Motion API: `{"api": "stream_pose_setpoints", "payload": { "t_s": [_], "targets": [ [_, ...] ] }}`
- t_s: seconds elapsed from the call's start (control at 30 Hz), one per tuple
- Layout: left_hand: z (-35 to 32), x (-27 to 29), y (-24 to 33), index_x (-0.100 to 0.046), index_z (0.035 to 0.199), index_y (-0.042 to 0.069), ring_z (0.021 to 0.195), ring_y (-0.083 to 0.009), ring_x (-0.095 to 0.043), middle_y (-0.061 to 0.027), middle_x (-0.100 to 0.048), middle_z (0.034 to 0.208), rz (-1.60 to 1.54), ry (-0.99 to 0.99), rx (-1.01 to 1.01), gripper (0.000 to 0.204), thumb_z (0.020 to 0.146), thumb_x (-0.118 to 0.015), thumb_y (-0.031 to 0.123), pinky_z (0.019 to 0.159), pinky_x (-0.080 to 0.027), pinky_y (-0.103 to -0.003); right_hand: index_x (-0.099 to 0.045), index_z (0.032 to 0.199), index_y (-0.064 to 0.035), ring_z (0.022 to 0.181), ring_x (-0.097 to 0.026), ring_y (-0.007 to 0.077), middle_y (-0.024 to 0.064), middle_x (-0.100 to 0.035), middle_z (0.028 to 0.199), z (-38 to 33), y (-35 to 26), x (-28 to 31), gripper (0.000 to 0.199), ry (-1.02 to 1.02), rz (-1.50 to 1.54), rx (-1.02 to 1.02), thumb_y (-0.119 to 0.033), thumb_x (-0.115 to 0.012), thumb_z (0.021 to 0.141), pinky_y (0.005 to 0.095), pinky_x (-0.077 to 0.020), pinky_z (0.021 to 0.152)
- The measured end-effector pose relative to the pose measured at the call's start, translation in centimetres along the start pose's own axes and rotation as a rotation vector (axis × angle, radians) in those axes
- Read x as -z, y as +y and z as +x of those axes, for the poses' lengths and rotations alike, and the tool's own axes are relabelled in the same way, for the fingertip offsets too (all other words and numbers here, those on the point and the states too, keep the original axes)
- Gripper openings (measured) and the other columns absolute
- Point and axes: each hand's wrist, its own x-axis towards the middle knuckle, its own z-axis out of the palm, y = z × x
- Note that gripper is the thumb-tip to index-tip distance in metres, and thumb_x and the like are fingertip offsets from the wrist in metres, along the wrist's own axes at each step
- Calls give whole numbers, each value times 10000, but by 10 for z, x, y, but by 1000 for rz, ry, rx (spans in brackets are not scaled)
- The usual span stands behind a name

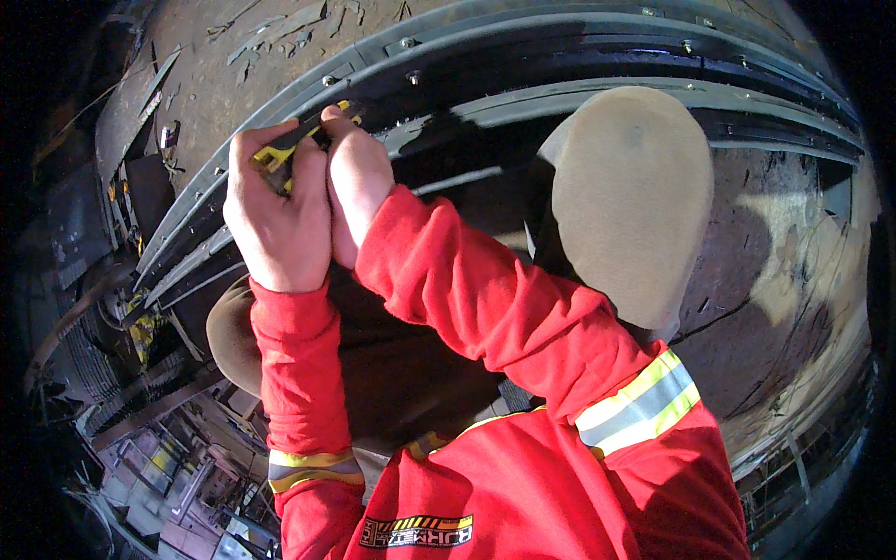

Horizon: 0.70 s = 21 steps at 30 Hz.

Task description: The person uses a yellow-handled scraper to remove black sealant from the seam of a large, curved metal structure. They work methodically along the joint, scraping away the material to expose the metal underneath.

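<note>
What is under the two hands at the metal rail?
A yellow-and-black tool, gripped by left hand and right hand, over the grey metal rail. Its working end is covered.

Tool (280, 154) in yellow-and-black plastic, matt; curved rails (560, 93) grey painted metal with bolts, dull, blackened in the channel between them; plate (252, 75) behind rough, rusty brown; sleeves (467, 289) red cloth with glossy reflective bands.

Yellow-black tool (280, 154) mostly hidden by fingers (271, 187).
</note>
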Motion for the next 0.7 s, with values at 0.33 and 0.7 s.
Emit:
{"api": "stream_pose_setpoints", "payload": {
  "t_s": [0.33,0.7],
  "targets": [
    [6,4,4,-623,957,11,749,-220,-645,-140,-660,829,37,6,-23,166,827,-644,113,740,-501,-312,-563,939,-86,789,-621,214,95,-629,896,-2,-1,-10,333,40,-49,25,-360,-383,994,359,-509,718],
    [15,7,7,-627,956,6,756,-196,-638,-130,-662,827,2,-39,26,166,829,-644,111,744,-499,-306,-548,947,-89,776,-605,200,91,-611,876,-9,-4,-18,300,13,-38,38,-328,-372,994,340,-500,701]
  ]
}}
